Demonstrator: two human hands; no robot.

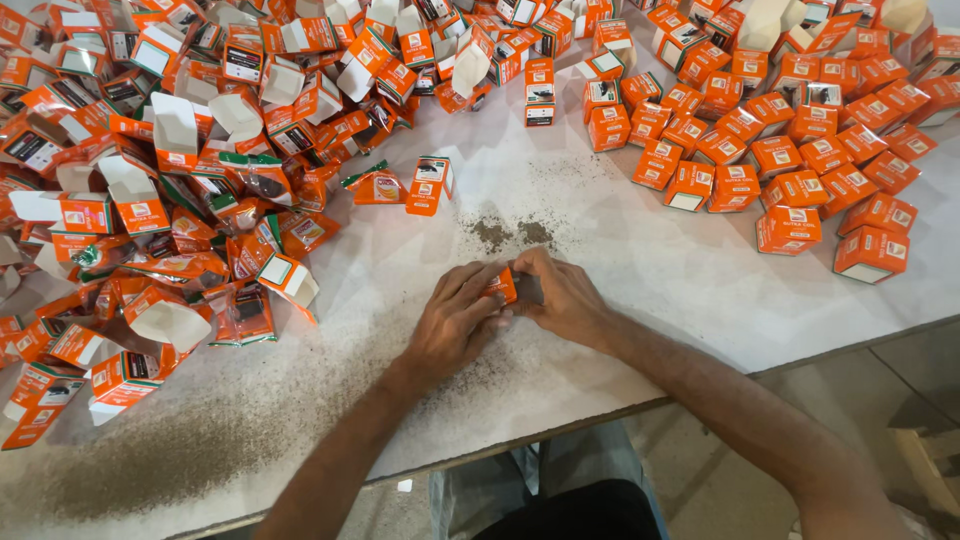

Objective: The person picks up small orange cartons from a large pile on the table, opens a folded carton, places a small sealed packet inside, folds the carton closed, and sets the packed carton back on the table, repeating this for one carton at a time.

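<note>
My left hand (452, 322) and right hand (566, 296) pinch one small orange cardboard carton (502, 285); contents hidden. Open empty cartons (180, 130) heaped left, closed cartons (800, 150) right, on white table (620, 300).

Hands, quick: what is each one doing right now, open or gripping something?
Left hand: closed on the small orange carton.
Right hand: closed on the same carton from the other side.

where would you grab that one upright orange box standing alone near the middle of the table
Grip the upright box by its two broad side faces, coming down from above. It stands on end, clear of the pile, with its top exposed. Both hands, left and right, are busy on a small box.
</note>
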